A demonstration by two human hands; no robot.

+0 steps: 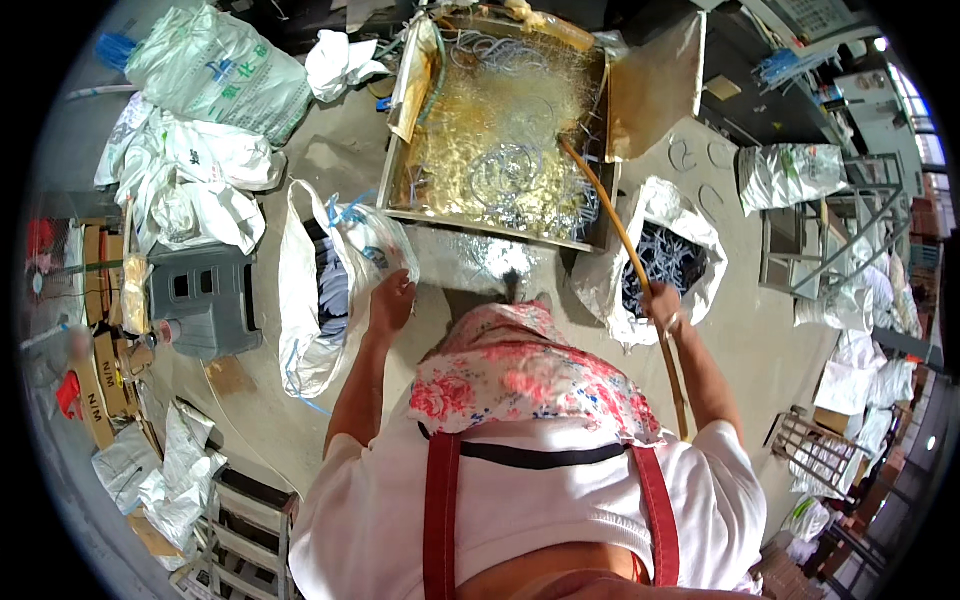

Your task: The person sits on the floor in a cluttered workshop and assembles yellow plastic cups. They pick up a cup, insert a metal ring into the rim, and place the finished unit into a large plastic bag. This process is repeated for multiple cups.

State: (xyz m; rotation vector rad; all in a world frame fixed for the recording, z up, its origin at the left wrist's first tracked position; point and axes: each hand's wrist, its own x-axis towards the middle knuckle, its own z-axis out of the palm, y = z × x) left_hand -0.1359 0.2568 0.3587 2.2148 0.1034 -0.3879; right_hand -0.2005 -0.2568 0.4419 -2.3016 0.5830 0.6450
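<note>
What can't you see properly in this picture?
Head view only:
- Left hand: fingers buried in the white sack; grip unclear.
- Right hand on the long stick: the stick's tip is lost among the tray's tangled loops.
- The sack's contents: mostly hidden by its folds.

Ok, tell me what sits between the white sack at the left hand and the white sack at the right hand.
In the head view, between the left sack and the right sack lie the near edge of the metal tray and a silvery patch below it.

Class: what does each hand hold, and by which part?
Left hand grips the white sack by its open rim. Right hand grips the long stick around its middle.
</note>
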